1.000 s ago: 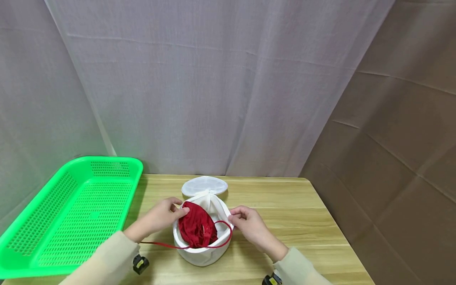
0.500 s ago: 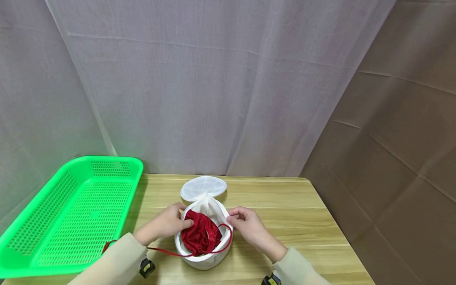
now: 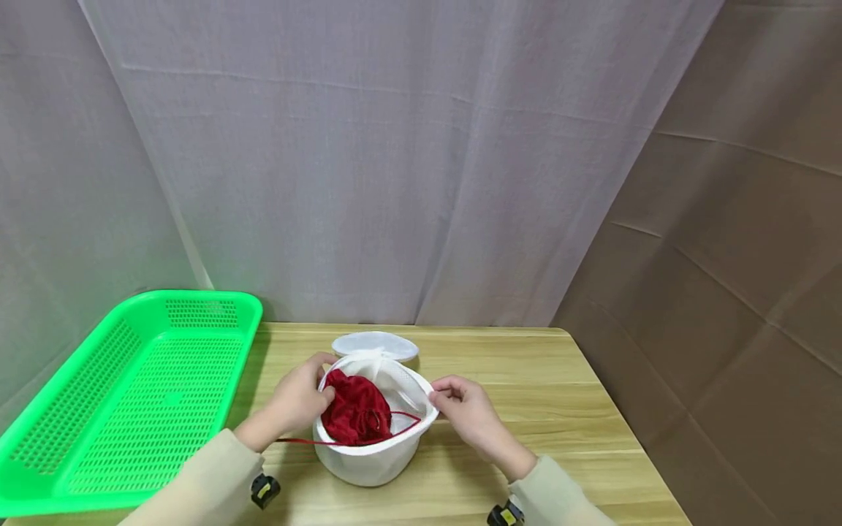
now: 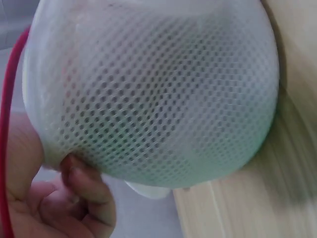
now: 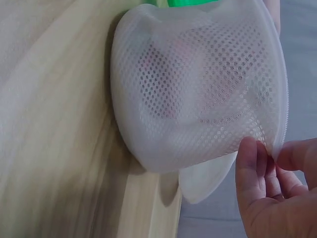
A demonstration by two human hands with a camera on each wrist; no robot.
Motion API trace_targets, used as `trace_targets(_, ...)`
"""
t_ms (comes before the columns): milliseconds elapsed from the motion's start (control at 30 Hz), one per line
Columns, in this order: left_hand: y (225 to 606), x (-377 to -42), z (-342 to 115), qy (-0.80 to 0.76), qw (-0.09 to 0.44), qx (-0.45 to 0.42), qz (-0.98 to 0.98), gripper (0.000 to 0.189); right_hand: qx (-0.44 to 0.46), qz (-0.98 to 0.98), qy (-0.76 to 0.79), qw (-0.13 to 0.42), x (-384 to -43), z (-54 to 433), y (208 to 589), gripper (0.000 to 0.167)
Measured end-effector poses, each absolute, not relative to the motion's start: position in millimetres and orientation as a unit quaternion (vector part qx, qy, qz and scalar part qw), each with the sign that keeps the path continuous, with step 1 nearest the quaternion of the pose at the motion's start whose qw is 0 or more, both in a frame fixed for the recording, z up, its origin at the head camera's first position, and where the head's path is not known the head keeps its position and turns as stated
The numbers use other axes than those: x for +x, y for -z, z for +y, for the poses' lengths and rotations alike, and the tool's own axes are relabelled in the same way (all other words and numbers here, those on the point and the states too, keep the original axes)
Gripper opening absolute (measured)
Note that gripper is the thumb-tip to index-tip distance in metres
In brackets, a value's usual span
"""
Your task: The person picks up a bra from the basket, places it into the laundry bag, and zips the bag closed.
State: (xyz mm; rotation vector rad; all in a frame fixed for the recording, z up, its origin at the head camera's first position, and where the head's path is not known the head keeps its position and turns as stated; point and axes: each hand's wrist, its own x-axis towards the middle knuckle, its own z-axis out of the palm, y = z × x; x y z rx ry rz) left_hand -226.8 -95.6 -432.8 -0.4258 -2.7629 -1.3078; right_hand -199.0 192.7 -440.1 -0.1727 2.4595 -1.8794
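Note:
A white mesh laundry bag (image 3: pixel 368 465) stands on the table with its zip mouth spread and its round lid (image 3: pixel 378 343) folded back. Inside it lies a bunched dark red cloth item (image 3: pixel 357 409), of a kind I cannot make out, with a thin red cord (image 3: pixel 305 441) trailing over the rim to the left. My left hand (image 3: pixel 294 398) grips the bag's left rim, thumb inside against the red cloth. On the opposite side my right hand (image 3: pixel 470 416) pinches the right rim; the right wrist view shows its thumb and fingers (image 5: pixel 249 171) on the mesh edge.
A green plastic basket (image 3: pixel 246 351) with perforated sides sits at the left of the wooden table (image 3: pixel 520 409). A grey curtain (image 3: pixel 329 183) hangs behind the table, and a brown cloth (image 3: pixel 737 292) borders the right side.
The bag's mouth is stretched wider, its right rim drawn out to the right and its left rim to the left. The red cloth and left hand have shifted left and slightly up.

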Motion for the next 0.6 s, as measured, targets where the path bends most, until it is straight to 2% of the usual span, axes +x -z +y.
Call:
trace_targets(200,432,-229,-106,0.404,0.053,-0.115,-0.906,0.039,-0.052,0.786,0.616,0.011,-201,196,440,0.015)
trace_targets(367,430,-227,-112,0.412,0.042,-0.132,-0.900,0.033,-0.050,0.783,0.620,0.019,-203,195,443,0.016)
trace_targets(600,420,-223,-130,0.430,0.013,-0.165,-0.887,0.040,-0.043,0.785,0.618,0.026,-201,193,437,0.015)
